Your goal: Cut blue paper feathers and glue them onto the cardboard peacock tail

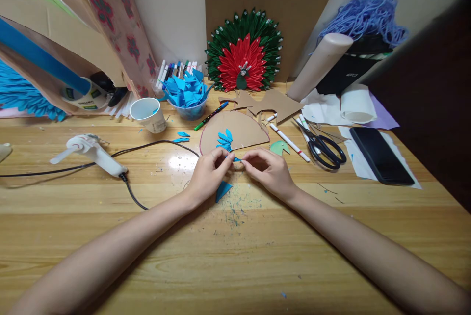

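Pinching a small folded blue piece (237,160) between them, the left hand (211,170) and the right hand (270,170) meet just in front of the cardboard half-disc (245,131), which lies flat on the bench (235,266). The left grip is narrow, thumb and forefinger pressed on the body of the piece; the right grip is narrow too, its fingertips closed on the other end. On the half-disc itself, a small fan of blue petals (225,139) sits toward the lower middle, partly hidden by the left hand. A flat blue triangle (222,191) lies in front of the half-disc, near the left wrist. To the left of the half-disc are two loose petals (181,140) and, farther left, a white glue gun (93,153) with its black cord. Behind it on the left stand a clear bowl (189,111) heaped with blue cuttings (187,88) and a paper cup (149,116); a green-and-blue marker (211,116) lies close to its rounded edge. Directly behind it, beyond cardboard scraps (274,105), a red and green peacock (243,55) stands upright. Right of the half-disc come a green paper cutout (280,147), a white marker (289,142), black-handled scissors (326,150) and, farthest out, a dark phone (380,154).
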The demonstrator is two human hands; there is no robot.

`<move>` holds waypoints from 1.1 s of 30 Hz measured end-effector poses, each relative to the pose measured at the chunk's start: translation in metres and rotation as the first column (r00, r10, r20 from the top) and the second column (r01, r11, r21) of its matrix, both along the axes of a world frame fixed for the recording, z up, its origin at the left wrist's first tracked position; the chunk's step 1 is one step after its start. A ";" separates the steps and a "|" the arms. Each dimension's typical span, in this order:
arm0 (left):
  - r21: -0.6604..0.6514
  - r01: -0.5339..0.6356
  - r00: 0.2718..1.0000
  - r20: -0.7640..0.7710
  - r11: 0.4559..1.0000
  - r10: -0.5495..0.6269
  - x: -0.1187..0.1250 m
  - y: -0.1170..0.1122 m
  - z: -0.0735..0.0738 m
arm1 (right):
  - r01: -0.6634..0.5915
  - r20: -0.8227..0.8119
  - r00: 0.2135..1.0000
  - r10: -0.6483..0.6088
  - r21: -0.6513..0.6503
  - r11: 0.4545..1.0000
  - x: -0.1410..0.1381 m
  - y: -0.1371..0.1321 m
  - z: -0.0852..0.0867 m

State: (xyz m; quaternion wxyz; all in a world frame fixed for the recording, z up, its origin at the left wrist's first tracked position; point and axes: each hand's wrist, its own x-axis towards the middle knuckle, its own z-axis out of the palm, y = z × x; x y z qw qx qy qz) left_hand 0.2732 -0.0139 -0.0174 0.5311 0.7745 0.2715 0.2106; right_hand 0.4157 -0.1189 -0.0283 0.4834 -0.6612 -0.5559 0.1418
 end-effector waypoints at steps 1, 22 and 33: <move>-0.002 0.001 1.000 0.001 1.000 -0.001 0.000 0.000 0.000 | -0.002 0.014 1.000 0.002 0.000 1.000 0.000 0.000 0.000; 0.016 -0.069 0.997 0.016 0.997 0.069 -0.001 0.000 0.000 | 0.131 -0.040 0.991 -0.128 0.105 0.986 -0.005 -0.001 0.001; -0.045 -0.047 0.998 0.037 0.998 0.049 0.000 0.000 0.000 | 0.107 -0.017 0.994 -0.106 0.102 0.989 -0.004 0.000 0.002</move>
